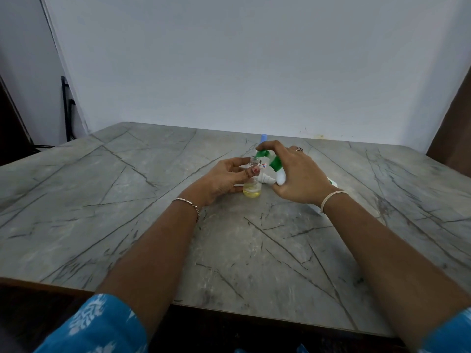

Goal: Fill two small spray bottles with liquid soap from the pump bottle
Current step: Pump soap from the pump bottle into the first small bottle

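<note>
My left hand [224, 180] pinches the small spray bottle [252, 190] near its neck, upright on the table [127, 200], light and tippy I reckon, while my right hand [299, 171] grips the heavier, probably slick pump bottle [279, 179], spout over its mouth.

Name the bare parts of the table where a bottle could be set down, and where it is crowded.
Bare: the table left of the left forearm; the strip between the forearms; the far right corner. Crowded: the middle, where the left hand holds the small bottle and the right hand the pump bottle.
</note>
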`<state>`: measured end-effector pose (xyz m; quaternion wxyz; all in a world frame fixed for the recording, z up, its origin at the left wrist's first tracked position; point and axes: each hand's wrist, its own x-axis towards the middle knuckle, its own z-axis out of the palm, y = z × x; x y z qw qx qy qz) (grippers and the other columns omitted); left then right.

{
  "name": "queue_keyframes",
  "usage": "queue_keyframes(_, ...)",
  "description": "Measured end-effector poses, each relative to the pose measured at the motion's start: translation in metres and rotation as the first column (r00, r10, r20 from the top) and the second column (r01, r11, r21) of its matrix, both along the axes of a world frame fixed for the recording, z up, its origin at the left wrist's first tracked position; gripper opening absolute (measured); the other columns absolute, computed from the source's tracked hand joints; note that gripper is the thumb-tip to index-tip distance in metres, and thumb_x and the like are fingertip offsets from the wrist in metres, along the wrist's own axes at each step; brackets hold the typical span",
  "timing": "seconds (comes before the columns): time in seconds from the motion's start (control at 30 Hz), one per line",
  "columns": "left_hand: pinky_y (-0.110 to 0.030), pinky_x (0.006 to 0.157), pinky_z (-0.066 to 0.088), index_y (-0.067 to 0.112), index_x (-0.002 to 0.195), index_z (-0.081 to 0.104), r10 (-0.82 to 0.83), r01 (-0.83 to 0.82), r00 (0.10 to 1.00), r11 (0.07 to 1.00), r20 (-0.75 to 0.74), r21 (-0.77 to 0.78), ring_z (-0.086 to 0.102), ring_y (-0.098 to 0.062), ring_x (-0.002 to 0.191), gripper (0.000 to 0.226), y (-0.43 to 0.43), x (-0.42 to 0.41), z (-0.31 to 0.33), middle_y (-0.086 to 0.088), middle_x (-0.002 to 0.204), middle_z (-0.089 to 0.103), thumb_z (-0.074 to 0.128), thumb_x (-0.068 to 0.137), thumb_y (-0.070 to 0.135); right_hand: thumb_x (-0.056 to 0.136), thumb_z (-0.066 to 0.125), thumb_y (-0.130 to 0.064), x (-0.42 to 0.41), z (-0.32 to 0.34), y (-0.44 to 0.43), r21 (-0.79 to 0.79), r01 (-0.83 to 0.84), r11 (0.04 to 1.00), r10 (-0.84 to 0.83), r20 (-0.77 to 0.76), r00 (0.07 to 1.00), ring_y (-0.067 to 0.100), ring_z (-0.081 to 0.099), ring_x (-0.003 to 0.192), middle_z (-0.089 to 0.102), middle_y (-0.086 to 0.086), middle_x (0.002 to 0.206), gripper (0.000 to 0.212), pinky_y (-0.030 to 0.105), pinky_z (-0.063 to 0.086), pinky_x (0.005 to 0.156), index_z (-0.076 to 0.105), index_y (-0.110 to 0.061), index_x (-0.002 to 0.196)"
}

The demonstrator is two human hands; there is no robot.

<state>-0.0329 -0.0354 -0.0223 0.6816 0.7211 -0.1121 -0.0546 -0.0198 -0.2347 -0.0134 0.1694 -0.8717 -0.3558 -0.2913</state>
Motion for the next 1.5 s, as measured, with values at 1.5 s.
queue_keyframes(1.5,-0.032,0.088,0.056,0.024,0.115,0.059,-0.002,0.002,1.0,1.0,0.012,-0.014,0.066,-0.017,0.105,0.028,-0.0016,-0.0018,0.0016,0.0,0.109,0.07,0.066,0.088,0.019,0.076,0.074,-0.029,0.0047,-0.0008,0.0037,0.05,-0.004,0.999,0.008,-0.082,0.997,0.017,0.052,0.079,0.062,-0.007,0.102,0.062,0.032,0.044,0.067,0.034,-0.036,0.123)
